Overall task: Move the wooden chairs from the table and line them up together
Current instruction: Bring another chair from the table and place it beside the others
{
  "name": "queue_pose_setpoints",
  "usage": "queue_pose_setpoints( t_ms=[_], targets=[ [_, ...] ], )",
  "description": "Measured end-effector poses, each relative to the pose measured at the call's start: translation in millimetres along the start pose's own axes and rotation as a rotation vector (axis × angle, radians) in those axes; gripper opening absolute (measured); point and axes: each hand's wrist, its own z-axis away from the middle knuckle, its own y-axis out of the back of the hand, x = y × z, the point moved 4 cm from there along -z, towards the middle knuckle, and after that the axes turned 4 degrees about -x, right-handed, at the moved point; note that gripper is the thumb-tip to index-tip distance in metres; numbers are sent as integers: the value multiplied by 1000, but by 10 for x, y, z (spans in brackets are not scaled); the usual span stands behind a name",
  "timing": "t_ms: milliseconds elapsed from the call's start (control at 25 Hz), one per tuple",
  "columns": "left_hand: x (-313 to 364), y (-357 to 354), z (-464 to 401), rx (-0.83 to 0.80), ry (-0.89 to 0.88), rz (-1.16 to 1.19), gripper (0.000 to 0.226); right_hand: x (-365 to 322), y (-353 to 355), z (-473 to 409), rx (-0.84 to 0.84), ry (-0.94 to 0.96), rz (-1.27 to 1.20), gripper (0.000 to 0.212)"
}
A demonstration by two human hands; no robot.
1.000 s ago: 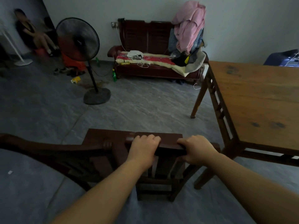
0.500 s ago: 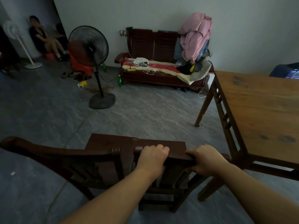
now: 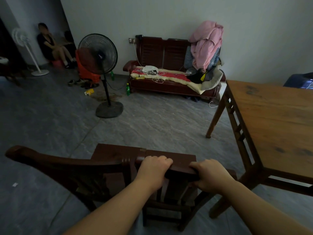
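A dark wooden chair (image 3: 118, 155) stands right in front of me, its seat pointing away. My left hand (image 3: 153, 170) and my right hand (image 3: 209, 177) both grip the top rail of its backrest. A second dark wooden chair's curved top rail (image 3: 50, 160) runs off to the left, touching or just beside the first chair. The light wooden table (image 3: 274, 119) stands at the right, its near corner leg close to the chair's right side.
A black standing fan (image 3: 100, 58) stands on the grey floor ahead left. A dark wooden bench (image 3: 169, 85) with bedding and pink clothes lines the far wall. A person sits in the far left corner beside a white fan (image 3: 32, 53).
The view has tilted up and shifted, so the chair sits lower in frame. Both hands keep the same grip on the backrest.
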Motion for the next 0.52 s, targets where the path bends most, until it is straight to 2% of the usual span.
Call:
queue_pose_setpoints(
  t_ms=[120, 200, 280, 320, 360, 400, 440, 480, 520],
  targets=[
    [35, 42, 18, -19, -6, -49, 49, -57, 1, -27, -27, -2, -1, 44],
    [-13, 93, 128, 75, -84, 0, 58, -24, 26, -7, -61, -11, 7, 48],
    [-344, 184, 354, 251, -148, -5, 87, -50, 55, -24, -93, -24, 39, 56],
    [-611, 239, 477, 335, -98, -16, 101, -120, 71, -68, -104, -32, 20, 64],
    [-919, 268, 595, 343, 0, -40, 111, -236, 75, -145, -110, -30, -25, 73],
    [-1217, 241, 685, 246, 126, -63, 116, -396, 75, -231, -102, -22, -68, 78],
    [-1455, 167, 730, 72, 241, -61, 115, -564, 73, -326, -79, -15, -86, 77],
    [-1611, 75, 733, -67, 307, -42, 104, -693, 75, -412, -36, -15, -82, 69],
    [-1691, -15, 702, -114, 300, -23, 87, -775, 74, -474, 12, -22, -78, 56]
  ],
)
